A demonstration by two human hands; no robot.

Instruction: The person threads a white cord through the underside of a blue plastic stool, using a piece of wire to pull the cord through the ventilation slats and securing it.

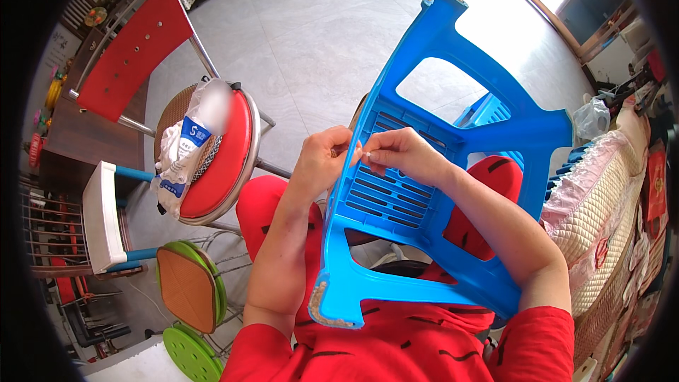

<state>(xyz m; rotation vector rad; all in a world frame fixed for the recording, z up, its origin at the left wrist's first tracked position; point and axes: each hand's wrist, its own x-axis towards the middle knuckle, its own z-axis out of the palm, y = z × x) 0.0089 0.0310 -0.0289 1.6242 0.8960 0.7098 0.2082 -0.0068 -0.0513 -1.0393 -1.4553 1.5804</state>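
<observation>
A blue plastic stool [495,127] rests in my lap, tipped so its legs and hollow underside face up toward me. Brown, worn-looking patches mark the ends of two legs. My left hand [322,159] is at the outside of the stool's left edge, fingers bent inward in a pinch. From inside the stool, my right hand [407,155] meets it, thumb and forefinger pressed together on a small whitish bit [366,158], too small to name. Both sets of fingertips nearly touch across the edge. What the left fingers grip is hidden.
At left stands a red chair [244,134] with a clear bag of white and blue packages [185,145] on its seat. Nearby are a white-topped stool [106,216] and green round-seated stools [191,354]. A quilted cover [594,219] lies at right. Grey tiles [304,49] cover the floor.
</observation>
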